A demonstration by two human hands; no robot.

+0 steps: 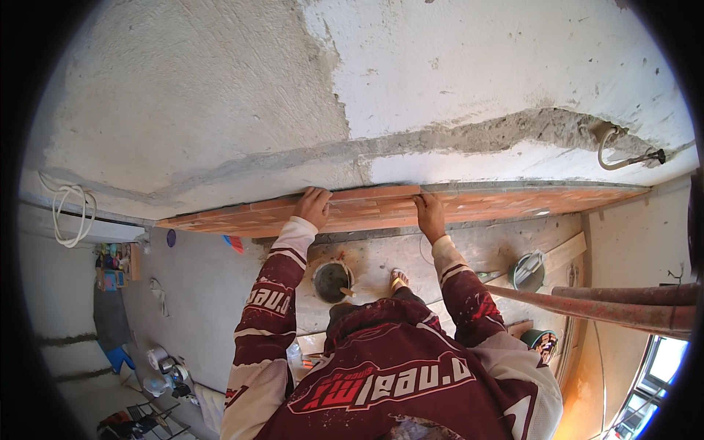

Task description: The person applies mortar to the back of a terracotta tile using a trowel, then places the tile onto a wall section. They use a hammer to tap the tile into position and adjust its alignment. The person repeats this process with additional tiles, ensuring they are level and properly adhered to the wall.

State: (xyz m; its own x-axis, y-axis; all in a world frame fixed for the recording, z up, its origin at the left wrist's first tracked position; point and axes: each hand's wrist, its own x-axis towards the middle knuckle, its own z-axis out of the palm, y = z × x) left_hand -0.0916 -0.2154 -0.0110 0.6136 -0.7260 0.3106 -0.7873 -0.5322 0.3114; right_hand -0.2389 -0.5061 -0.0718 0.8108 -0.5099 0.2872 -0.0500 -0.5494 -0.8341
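Low on the wall in front of me runs a band of thin orange-red brick tiles (pixel 499 205). Along its top edge lies a long brick tile (pixel 375 193), and both my hands are on it. My left hand (pixel 313 208) has its fingers curled over the upper edge at the left part of this tile. At its right end, my right hand (pixel 430 215) pinches the edge with bent fingers. Grey mortar shows in a thin line behind the top row. The undersides of my fingers are hidden.
A bucket of grey mortar (pixel 332 281) with a handled tool stands below, beside my foot (pixel 399 279). Another bucket (pixel 526 271) is at the right, near red poles (pixel 623 309). Cables hang from the wall (pixel 609 150) and at the left (pixel 73 214). Pots (pixel 167 370) lie lower left.
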